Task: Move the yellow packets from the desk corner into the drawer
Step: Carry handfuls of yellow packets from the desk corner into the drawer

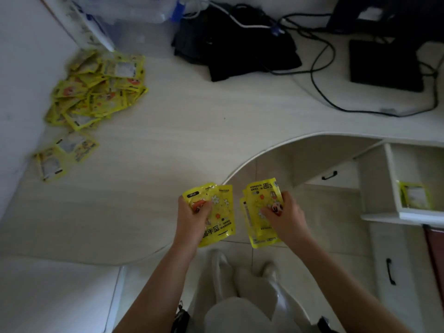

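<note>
A heap of yellow hand-warmer packets point(96, 90) lies in the desk corner at the upper left, with two loose packets point(64, 155) a little nearer. My left hand point(192, 215) grips a small stack of yellow packets point(219, 219) over the desk's curved front edge. My right hand point(286, 215) grips another stack of packets point(258, 210) just beside it, above the floor. The white drawer point(406, 213) stands pulled out at the right, and one yellow packet point(414, 195) lies inside it.
A dark cloth bundle point(235, 49), black cables point(322, 75) and a black box point(384, 66) sit at the back of the white desk point(180, 131). A clear plastic bin point(134, 10) stands behind the heap. Closed drawers with black handles point(390, 271) are below the open one.
</note>
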